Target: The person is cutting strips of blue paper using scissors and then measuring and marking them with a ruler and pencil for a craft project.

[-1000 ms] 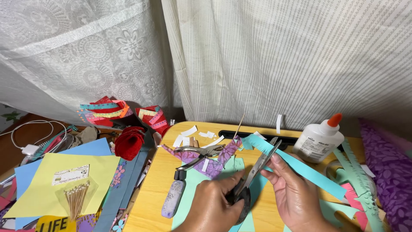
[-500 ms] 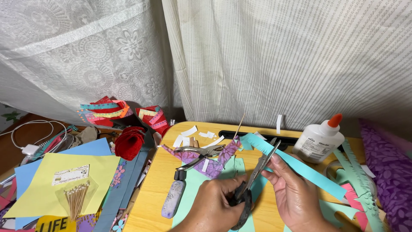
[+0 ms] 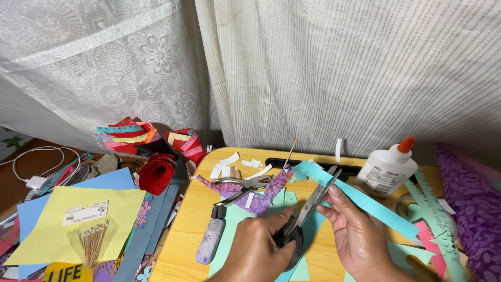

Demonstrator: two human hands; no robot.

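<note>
Left hand (image 3: pixel 261 245) wrapped around the handles of dark scissors (image 3: pixel 308 209), fingers clamped on them, blades parted over a teal paper strip (image 3: pixel 360 201). Right hand (image 3: pixel 355 235) pinched that strip from below, fingers closed on it, above the near edge of the yellow table (image 3: pixel 193 230). Strip already fringed with fine snips at its far-left end; the long stretch running toward the right edge looked uncut, so judged early in the fringing. Lay nearby: a metal hole punch (image 3: pixel 242 185) on purple patterned paper (image 3: pixel 261 196), a glue bottle (image 3: pixel 389 167) toward the far right corner.
</note>
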